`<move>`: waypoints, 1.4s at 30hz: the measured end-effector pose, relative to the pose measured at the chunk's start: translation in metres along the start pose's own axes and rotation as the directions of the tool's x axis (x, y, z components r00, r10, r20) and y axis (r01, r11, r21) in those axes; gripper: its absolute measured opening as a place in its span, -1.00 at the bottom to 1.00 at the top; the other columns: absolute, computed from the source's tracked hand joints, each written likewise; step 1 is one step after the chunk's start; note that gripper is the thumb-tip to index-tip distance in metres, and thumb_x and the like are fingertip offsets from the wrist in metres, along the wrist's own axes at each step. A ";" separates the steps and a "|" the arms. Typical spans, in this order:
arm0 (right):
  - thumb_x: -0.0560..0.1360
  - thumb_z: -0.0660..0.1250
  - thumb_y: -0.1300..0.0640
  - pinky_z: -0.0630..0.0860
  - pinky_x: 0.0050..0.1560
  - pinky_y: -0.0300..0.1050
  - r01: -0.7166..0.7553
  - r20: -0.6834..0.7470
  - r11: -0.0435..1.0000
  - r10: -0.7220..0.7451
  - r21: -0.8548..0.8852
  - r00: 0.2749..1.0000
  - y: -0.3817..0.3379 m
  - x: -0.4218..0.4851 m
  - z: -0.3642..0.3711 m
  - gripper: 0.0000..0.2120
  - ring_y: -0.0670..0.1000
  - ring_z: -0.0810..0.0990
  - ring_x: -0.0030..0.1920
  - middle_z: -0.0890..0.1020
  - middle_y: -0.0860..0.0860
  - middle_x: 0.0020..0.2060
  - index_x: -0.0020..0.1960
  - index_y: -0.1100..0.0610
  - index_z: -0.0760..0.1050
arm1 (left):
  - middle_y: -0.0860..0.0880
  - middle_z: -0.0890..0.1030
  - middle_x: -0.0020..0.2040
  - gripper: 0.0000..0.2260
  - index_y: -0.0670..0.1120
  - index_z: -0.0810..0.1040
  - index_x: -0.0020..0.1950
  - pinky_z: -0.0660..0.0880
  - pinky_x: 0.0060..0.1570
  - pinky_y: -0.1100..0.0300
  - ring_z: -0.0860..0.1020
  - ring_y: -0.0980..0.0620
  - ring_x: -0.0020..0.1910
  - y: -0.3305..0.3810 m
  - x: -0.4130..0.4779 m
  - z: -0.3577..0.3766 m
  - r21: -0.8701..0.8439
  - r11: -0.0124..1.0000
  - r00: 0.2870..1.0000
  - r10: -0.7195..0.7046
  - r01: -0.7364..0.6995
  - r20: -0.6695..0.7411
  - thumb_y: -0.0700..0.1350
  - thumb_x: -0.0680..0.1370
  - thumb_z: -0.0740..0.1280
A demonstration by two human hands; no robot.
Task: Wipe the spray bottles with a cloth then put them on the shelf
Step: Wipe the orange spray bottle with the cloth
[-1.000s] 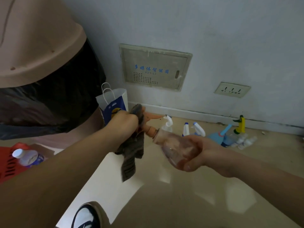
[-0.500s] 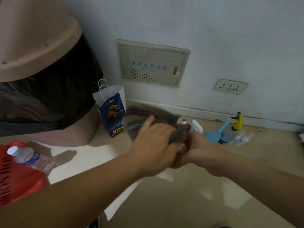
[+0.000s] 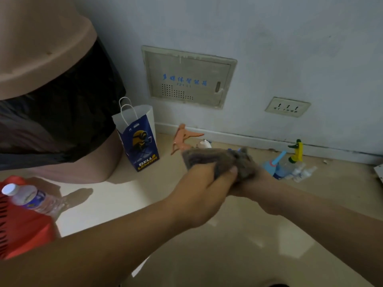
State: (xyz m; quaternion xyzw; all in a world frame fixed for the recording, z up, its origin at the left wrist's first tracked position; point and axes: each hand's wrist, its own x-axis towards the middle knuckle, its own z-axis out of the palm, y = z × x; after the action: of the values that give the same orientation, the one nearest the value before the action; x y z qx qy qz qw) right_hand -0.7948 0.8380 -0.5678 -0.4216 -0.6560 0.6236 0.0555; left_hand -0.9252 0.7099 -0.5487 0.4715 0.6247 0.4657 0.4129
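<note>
My left hand grips a grey-brown cloth and presses it around the body of a spray bottle. Only the bottle's orange trigger head sticks out above the cloth, pointing up and to the left. My right hand comes in from the right and holds the bottle from below; its fingers are mostly hidden under the cloth. Several other spray bottles lie and stand on the floor by the wall, among them a yellow-and-green trigger and a blue one.
A blue and white paper bag stands by the wall. A pink bin with a black liner fills the left. A red basket at lower left holds a water bottle. A socket sits on the wall.
The left hand moved the cloth from the trigger head down over the bottle's body. The bottle has turned more upright, so its orange head now shows above the cloth.
</note>
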 end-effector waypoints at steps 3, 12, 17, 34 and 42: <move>0.34 0.58 0.38 0.66 0.23 0.12 -0.113 -0.015 0.984 0.116 0.139 0.993 0.005 0.010 -0.009 -0.56 0.18 0.70 0.16 0.75 0.14 0.06 0.18 0.15 0.62 | -0.02 0.70 -0.03 -0.69 0.00 0.62 0.05 0.57 0.04 0.03 0.65 -0.05 0.06 0.001 0.005 -0.011 -0.315 0.896 0.896 -0.388 0.312 -0.217 0.16 0.67 0.19; 0.40 0.46 0.37 0.58 0.33 0.19 -0.172 0.283 0.866 0.037 0.470 0.958 -0.004 0.002 -0.002 -0.40 0.26 0.64 0.29 0.63 0.25 0.32 0.43 0.20 0.51 | -0.06 0.71 -0.23 -0.83 -0.08 0.59 0.01 0.63 -0.07 -0.01 0.65 -0.08 -0.16 0.010 0.016 -0.029 -0.797 0.544 0.753 -0.632 0.262 -0.184 0.00 0.64 0.31; 0.36 0.49 0.27 0.44 0.45 0.31 -0.229 0.486 0.820 -0.068 0.525 0.871 -0.011 0.000 -0.002 -0.29 0.43 0.44 0.45 0.49 0.37 0.41 0.50 0.28 0.44 | -0.09 0.76 0.01 -0.79 -0.03 0.71 0.07 0.46 0.36 -0.20 0.66 -0.22 0.16 0.019 0.018 -0.030 -0.697 0.654 0.881 -0.469 0.294 -0.069 0.03 0.59 0.35; 0.41 0.25 -0.44 0.50 -0.27 -0.27 0.291 -0.120 0.869 -0.364 -0.400 0.924 -0.044 -0.010 0.018 -0.49 -0.15 0.62 -0.23 0.67 -0.09 -0.28 -0.07 -0.01 0.61 | 0.10 0.52 0.00 -0.74 0.22 0.44 0.23 0.60 -0.12 -0.10 0.56 0.04 -0.05 -0.016 0.018 -0.004 0.494 0.869 0.962 0.124 0.012 -0.242 0.25 0.59 0.19; 0.60 0.18 -0.29 0.49 -0.20 -0.18 0.317 -0.234 0.878 -0.413 -0.360 0.880 -0.042 -0.005 0.013 -0.45 -0.11 0.57 -0.31 0.62 0.07 -0.33 -0.15 0.20 0.55 | 0.12 0.58 -0.02 -0.86 0.12 0.51 0.13 0.58 -0.08 -0.01 0.58 0.09 -0.03 -0.004 0.020 -0.006 0.373 0.900 0.953 0.282 -0.224 -0.110 0.13 0.63 0.30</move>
State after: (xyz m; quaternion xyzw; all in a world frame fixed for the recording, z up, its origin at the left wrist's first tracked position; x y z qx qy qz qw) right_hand -0.8191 0.8305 -0.5323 -0.3828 -0.7977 0.4179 0.2064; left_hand -0.9362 0.7276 -0.5528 0.5766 0.6631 0.4312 0.2046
